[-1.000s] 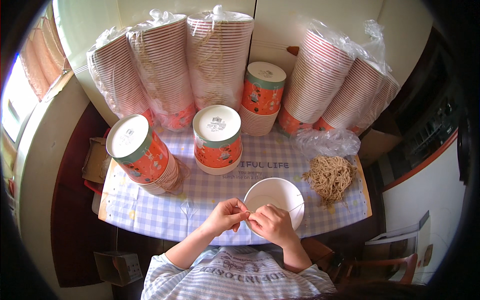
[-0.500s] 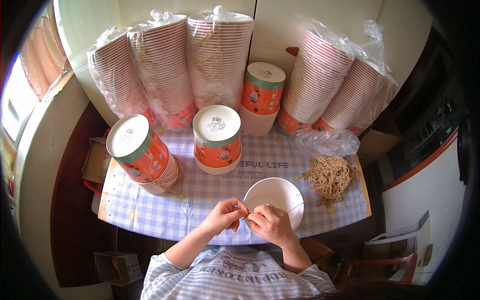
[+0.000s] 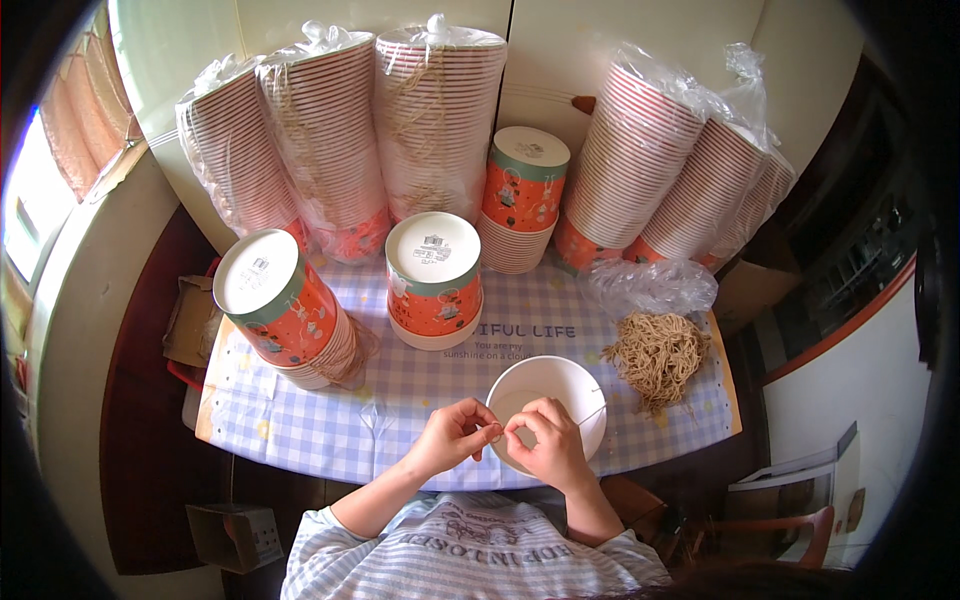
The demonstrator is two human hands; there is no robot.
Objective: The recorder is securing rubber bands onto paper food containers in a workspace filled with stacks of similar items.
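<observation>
Over the near left rim of a white paper bucket (image 3: pixel 585 440), my two hands meet at the fingertips. My left hand (image 3: pixel 455 438) pinches a short bit of tan twine (image 3: pixel 497 436) between thumb and forefinger. My right hand (image 3: pixel 548 448) has its thumb and forefinger closed in a ring beside it, seemingly on the same twine, though its tips hide most of it. The bucket stands open side up. A thin strand lies across its right rim. To the right sits a loose tangled heap of tan twine (image 3: pixel 658 360).
Upside-down orange and green buckets stand stacked at the left (image 3: pixel 290 310), the middle (image 3: pixel 435 285) and the back (image 3: pixel 522 200). Tall plastic-wrapped bucket stacks (image 3: pixel 440 120) line the wall. A crumpled clear bag (image 3: pixel 650 285) lies behind the twine heap. A checked cloth (image 3: pixel 330 430) covers the table.
My right hand has drawn slightly right, away from my left fingertips, and its fingers have rounded into a ring. The bucket and stacks have stayed in place.
</observation>
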